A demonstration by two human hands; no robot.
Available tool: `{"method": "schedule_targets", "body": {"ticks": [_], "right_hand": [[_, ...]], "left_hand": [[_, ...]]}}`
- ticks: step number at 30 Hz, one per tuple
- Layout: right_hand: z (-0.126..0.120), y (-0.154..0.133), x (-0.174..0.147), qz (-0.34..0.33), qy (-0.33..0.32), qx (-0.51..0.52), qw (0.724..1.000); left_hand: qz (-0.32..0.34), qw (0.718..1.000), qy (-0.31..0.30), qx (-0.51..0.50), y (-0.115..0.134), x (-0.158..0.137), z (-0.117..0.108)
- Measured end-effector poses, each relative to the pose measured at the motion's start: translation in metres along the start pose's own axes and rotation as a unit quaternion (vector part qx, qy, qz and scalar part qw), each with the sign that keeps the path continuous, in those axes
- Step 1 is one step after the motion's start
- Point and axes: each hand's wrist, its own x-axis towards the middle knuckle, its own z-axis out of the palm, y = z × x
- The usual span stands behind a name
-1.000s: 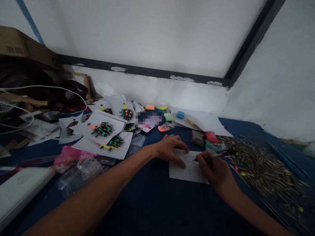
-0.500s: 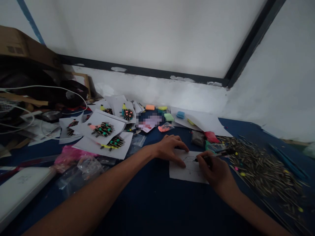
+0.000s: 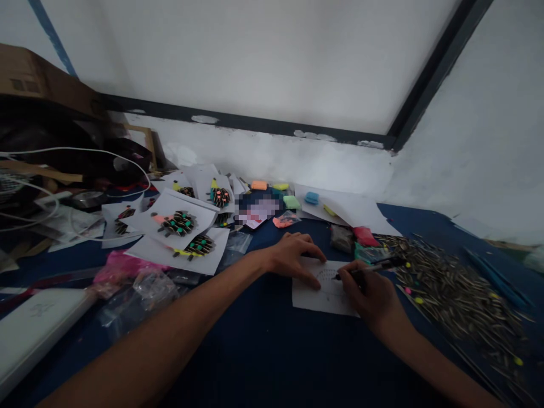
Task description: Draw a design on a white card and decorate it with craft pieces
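Note:
A small white sheet of paper (image 3: 314, 297) lies on the dark blue tabletop in front of me, with rows of short dark marks drawn on it. My left hand (image 3: 293, 255) rests open, thumb and fingers spread over the sheet's upper left edge. Pinched in my right hand (image 3: 368, 294) is a black pen (image 3: 389, 263), its tip down at the marks and its barrel slanting off to the right. Just behind the sheet lie a grey packet (image 3: 341, 239) and a red packet (image 3: 366, 237) of modelling clay.
Sunflower seeds (image 3: 463, 306) are heaped at the right. Papers bearing seed-covered hedgehog figures (image 3: 178, 224) overlap at the left. A phone (image 3: 258, 214), partly pixelated, and coloured clay packets lie near the wall. A white box (image 3: 42, 323) and plastic bags (image 3: 148, 289) sit at the near left.
The pen tip has shifted very slightly on the paper within my right hand's grip. My left hand and the sheet stay in place.

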Motion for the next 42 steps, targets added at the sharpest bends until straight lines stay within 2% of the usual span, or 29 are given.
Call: {"method": "schedule_targets", "body": {"ticks": [19,24,33,42], "right_hand": [[0.0000,0.0002,-0.0012,0.007,-0.020,0.012,1.000],[-0.0031,0.0014,-0.0001,0.019,0.001,0.001,1.000],[-0.0083,-0.0006,0.0021,0.034,-0.002,0.011,0.999],[-0.0059,0.0020,0.0000,0.038,-0.009,0.035,0.999]], "left_hand": [[-0.004,1.000,-0.006,0.002,0.0007,-0.0001,-0.0010],[-0.002,1.000,-0.009,0.004,-0.0001,0.0000,-0.0014],[-0.003,1.000,-0.006,0.000,0.0003,-0.0002,-0.0013],[-0.034,0.999,-0.010,-0.035,0.0040,-0.0017,-0.0053]]}}
